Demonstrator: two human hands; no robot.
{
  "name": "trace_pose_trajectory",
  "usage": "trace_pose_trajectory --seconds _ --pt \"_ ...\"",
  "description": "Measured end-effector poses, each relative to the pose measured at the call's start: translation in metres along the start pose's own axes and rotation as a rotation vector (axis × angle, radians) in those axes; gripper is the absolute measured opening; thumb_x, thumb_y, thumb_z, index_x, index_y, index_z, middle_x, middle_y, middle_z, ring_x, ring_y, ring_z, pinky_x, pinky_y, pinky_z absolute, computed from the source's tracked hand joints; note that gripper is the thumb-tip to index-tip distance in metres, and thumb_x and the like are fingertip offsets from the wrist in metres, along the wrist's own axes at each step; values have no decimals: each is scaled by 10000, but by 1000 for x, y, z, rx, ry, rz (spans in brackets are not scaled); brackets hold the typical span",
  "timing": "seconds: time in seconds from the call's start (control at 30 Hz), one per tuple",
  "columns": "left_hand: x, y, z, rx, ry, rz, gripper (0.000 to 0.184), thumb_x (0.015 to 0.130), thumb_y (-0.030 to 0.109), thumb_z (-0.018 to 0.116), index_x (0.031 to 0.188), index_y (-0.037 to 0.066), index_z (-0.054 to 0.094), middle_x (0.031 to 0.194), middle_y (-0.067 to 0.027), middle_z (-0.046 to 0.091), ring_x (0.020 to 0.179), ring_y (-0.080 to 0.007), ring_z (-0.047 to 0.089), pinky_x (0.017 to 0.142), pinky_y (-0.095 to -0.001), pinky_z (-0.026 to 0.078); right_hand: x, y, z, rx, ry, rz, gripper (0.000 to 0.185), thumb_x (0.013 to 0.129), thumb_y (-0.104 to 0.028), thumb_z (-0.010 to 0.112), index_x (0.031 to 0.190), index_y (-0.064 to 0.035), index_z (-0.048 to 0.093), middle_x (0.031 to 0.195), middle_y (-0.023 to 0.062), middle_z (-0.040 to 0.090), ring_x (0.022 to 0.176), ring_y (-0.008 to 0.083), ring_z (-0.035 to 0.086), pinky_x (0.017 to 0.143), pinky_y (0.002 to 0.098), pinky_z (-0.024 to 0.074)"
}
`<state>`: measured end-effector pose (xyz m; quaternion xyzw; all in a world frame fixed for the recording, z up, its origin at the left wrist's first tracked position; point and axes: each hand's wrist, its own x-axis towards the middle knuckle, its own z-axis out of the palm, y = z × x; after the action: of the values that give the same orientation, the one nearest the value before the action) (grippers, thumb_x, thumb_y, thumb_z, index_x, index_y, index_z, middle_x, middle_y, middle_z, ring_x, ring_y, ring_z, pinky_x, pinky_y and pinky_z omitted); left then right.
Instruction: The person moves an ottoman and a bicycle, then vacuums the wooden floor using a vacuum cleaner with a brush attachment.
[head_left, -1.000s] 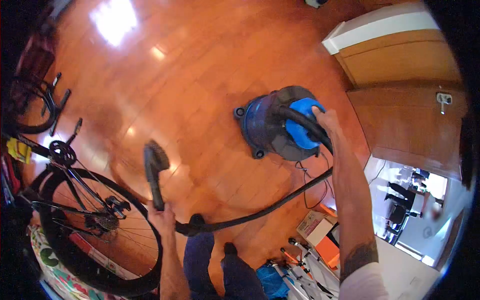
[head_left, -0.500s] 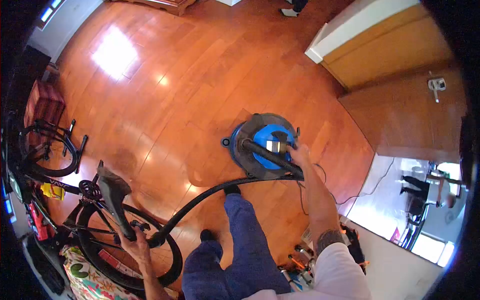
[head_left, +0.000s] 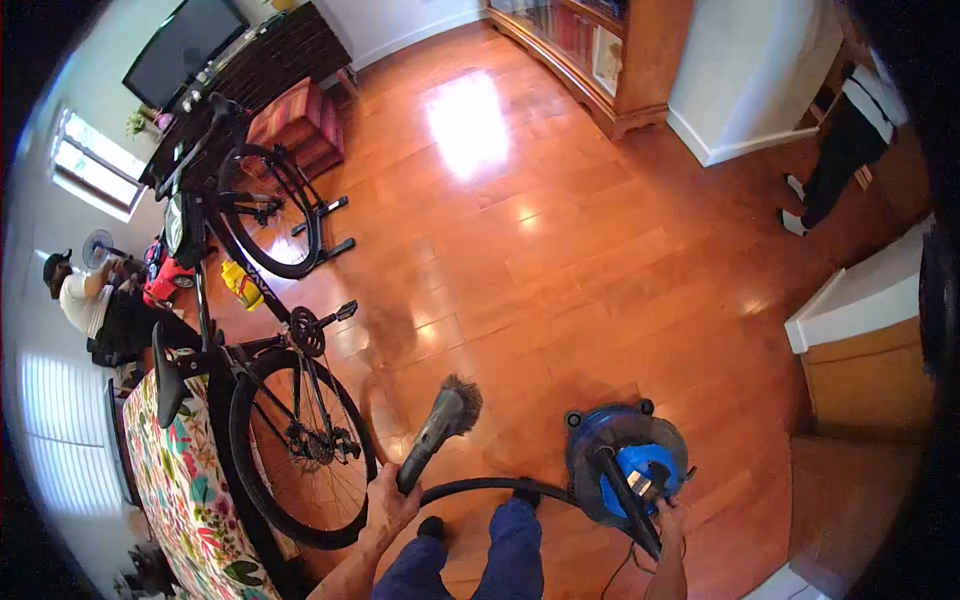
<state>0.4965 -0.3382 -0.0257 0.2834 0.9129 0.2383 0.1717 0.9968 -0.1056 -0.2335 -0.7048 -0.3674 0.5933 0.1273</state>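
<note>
My left hand (head_left: 390, 503) is closed around the dark wand of a vacuum hose (head_left: 490, 485), which ends in a brush nozzle (head_left: 455, 408) with bristles pointing up and away from me. From there the hose curves past my feet to a blue and black canister vacuum cleaner (head_left: 645, 462) standing on the floor at my right. My right hand (head_left: 670, 520) is closed at the near edge of the vacuum's top, beside the hose; its fingertips are partly hidden.
A black bicycle (head_left: 305, 420) stands at my left, beside a flowered cloth (head_left: 180, 480). One person (head_left: 95, 305) is at the far left, another (head_left: 845, 145) at the upper right. A wooden cabinet (head_left: 650, 60), a striped ottoman (head_left: 300, 125) and a power cord (head_left: 625, 570) are also in view.
My view has swung left and up, bringing the television, cabinet and both people into sight. The brush nozzle now points forward, clear of the bicycle. My right hand stays at the vacuum.
</note>
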Motion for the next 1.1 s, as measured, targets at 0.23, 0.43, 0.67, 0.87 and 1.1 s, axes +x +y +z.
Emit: trace_pose_trajectory --seconds 0.23,0.43,0.67,0.87,1.1 --pt "0 29 -1 -107 -68 -13 184 852 104 697 890 11 544 649 -110 563 602 -211 597 555 -382 482 8 14 7 402 -116 24 459 949 -225 686 1352 -39 569 1107 115 670 947 204 655 765 345 550" --pt "0 6 5 -78 -79 125 178 899 70 683 898 -4 521 647 -51 533 582 -129 490 521 -309 420 4 -14 12 -119 145 117 281 841 -206 774 1038 -14 717 692 36 657 519 122 610 416 266 464" --pt "3 -22 9 -196 -177 -34 199 884 37 681 1014 -40 552 780 -77 608 685 -138 541 591 -311 456 12 11 14 -223 188 -37 484 702 -386 810 1009 -17 751 859 151 743 739 242 710 720 373 569" --pt "23 -5 20 -133 -170 156 182 881 73 688 968 -21 559 723 -55 551 641 -149 476 564 -333 422 20 26 21 -209 330 -98 497 655 -375 829 987 -13 755 781 146 732 716 219 696 712 363 570" --pt "28 28 30 -163 -239 209 195 879 78 691 970 -24 551 707 -62 533 640 -160 454 570 -327 409 10 -24 25 -108 342 151 430 618 -345 829 856 4 749 721 125 718 626 194 688 613 348 565"
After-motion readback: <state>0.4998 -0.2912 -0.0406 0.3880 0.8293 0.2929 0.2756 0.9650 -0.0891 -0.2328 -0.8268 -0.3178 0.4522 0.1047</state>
